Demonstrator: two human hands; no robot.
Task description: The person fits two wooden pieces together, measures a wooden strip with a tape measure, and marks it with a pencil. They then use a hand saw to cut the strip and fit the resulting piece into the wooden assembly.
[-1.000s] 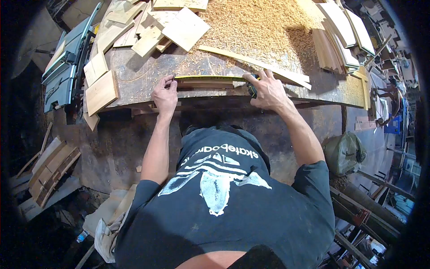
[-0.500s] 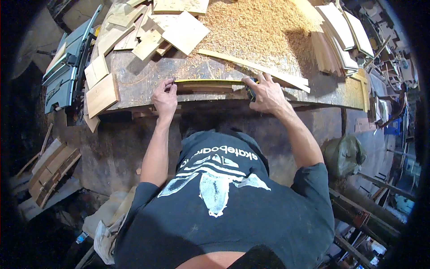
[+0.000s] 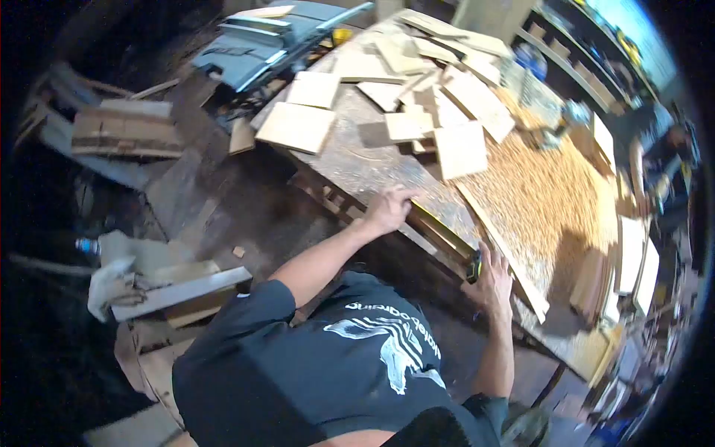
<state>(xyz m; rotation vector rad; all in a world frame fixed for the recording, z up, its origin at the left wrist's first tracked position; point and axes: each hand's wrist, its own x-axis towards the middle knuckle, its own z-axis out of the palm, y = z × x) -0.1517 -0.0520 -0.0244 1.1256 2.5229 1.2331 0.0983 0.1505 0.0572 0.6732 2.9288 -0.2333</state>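
Observation:
A yellow tape measure blade (image 3: 441, 223) is stretched along a narrow wooden strip near the bench's front edge. My left hand (image 3: 388, 210) is closed with thumb and finger at the blade's far left end. In my right hand (image 3: 493, 283) is the dark tape measure case (image 3: 474, 266), gripped at the other end of the blade. Just beyond my right hand, a long thin wooden strip (image 3: 506, 257) lies across the bench, partly over the shavings.
The workbench (image 3: 354, 160) carries a heap of wood shavings (image 3: 551, 186) and several loose boards (image 3: 462, 149). A blue-grey machine table (image 3: 253, 52) adjoins its left end. At the far right, another person (image 3: 652, 130) bends near the bench. Stacked boards (image 3: 592, 279) stand at the right.
My view has swung to the left and tilted, so the bench now runs diagonally and another person shows at the right. Both hands still hold the stretched tape measure.

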